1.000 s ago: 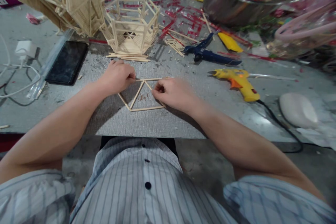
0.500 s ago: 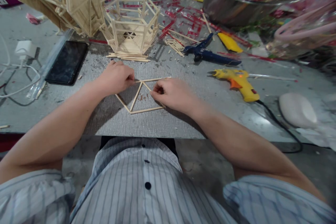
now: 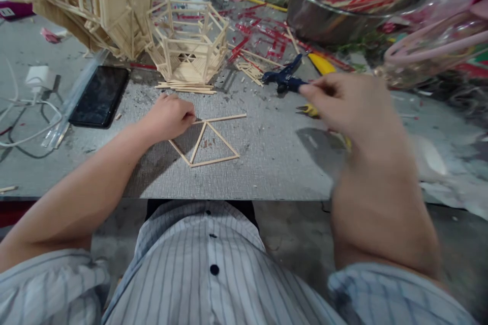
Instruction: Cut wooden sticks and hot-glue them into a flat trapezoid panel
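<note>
My left hand [image 3: 170,117] rests on the table with its fingers pinched on the left part of a flat frame of thin wooden sticks [image 3: 215,163]. The frame shows a triangle in its middle, and its top stick runs out to the right. My right hand [image 3: 343,101], a little blurred, is closed around one handle of the dark blue pliers [image 3: 284,77], which lie on the table. Beneath that hand, a yellow glue gun [image 3: 307,109] is mostly hidden, only its nozzle end and a bit of its body showing.
Behind the left hand stand a small open stick model [image 3: 206,56] and a larger wooden model [image 3: 124,5]. Several loose sticks [image 3: 186,88] lie before them. A black phone [image 3: 101,96] and white charger [image 3: 40,78] are left; a steel bowl [image 3: 305,10] stands back right.
My right hand has let go of the stick frame and moved right and away to the blue pliers' handle. My left hand stays on the frame. The view has shifted slightly.
</note>
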A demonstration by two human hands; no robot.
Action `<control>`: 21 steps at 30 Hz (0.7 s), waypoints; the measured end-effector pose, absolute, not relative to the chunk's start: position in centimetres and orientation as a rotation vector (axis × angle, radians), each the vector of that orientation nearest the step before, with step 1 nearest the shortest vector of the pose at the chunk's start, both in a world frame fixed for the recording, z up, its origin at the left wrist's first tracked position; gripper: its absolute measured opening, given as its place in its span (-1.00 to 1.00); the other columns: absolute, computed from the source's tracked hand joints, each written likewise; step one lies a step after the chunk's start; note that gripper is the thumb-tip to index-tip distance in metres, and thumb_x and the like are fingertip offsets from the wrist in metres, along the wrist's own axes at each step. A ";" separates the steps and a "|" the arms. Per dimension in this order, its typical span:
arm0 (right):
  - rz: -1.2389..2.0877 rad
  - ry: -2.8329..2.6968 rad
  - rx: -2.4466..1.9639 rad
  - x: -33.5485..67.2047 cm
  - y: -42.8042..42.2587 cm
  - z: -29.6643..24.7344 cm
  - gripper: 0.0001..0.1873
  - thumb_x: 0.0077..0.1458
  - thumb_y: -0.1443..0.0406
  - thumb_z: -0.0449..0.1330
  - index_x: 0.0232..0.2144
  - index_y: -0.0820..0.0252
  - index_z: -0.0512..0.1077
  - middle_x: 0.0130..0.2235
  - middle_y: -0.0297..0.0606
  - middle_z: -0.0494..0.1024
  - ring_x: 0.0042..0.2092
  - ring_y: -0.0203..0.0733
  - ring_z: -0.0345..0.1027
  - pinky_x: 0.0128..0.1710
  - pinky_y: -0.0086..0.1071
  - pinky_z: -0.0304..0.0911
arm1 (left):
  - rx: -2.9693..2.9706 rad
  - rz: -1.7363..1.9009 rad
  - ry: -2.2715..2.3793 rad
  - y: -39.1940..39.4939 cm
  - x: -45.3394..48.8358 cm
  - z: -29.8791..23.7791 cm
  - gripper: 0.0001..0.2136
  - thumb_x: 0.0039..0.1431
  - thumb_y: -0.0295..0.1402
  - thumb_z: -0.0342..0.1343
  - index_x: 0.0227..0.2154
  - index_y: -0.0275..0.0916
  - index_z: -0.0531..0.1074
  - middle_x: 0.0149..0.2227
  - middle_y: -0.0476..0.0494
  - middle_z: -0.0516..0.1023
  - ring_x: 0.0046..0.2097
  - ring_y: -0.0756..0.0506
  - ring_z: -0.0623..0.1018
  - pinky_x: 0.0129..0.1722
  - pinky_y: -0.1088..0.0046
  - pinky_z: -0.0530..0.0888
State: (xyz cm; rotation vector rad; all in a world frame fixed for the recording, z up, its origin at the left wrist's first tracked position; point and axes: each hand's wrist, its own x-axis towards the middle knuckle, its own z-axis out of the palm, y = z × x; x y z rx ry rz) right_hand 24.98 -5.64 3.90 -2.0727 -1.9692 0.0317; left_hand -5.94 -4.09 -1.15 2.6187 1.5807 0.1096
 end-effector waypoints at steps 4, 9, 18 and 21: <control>-0.130 -1.726 -2.559 29.8 -6.1 3.2 -0.69 0.28 0.20 0.14 -0.08 0.19 0.60 -0.15 0.01 0.63 -0.20 -0.04 0.39 -0.32 -0.26 0.07 | 2.598 0.080 1.613 -4.1 -5.8 -1.1 -0.74 0.30 -0.36 -0.04 -0.30 -0.24 0.57 -0.31 -0.19 0.61 -0.10 -0.21 0.54 0.02 0.19 0.38; 0.095 -1.644 -2.893 33.5 -5.6 0.0 -0.54 0.31 0.10 0.10 0.09 0.22 0.55 0.06 0.13 0.59 -0.15 0.06 0.42 -0.29 -0.21 0.10 | 2.585 0.038 1.627 -4.2 -5.6 -0.8 -0.72 0.31 -0.38 -0.06 -0.27 -0.26 0.58 -0.28 -0.23 0.63 -0.06 -0.24 0.54 0.03 0.16 0.38; 0.107 -1.586 -2.858 33.0 -5.7 -0.8 -0.51 0.34 0.19 0.04 0.20 0.22 0.48 0.10 0.15 0.55 -0.05 0.06 0.44 -0.27 -0.23 0.09 | 2.605 0.336 1.639 -2.5 -7.4 -1.8 -0.77 0.19 -0.36 -0.04 -0.45 -0.22 0.52 -0.42 -0.16 0.59 -0.28 -0.14 0.52 -0.16 0.31 0.40; 0.089 -1.493 -2.850 32.8 -5.8 -1.0 -0.51 0.34 0.22 0.00 0.20 0.21 0.48 0.11 0.15 0.54 0.00 0.07 0.44 -0.18 -0.20 0.14 | 2.567 0.372 1.684 -2.7 -7.4 -1.4 -0.77 0.18 -0.32 -0.02 -0.55 -0.22 0.42 -0.50 -0.14 0.49 -0.32 -0.13 0.48 -0.21 0.32 0.38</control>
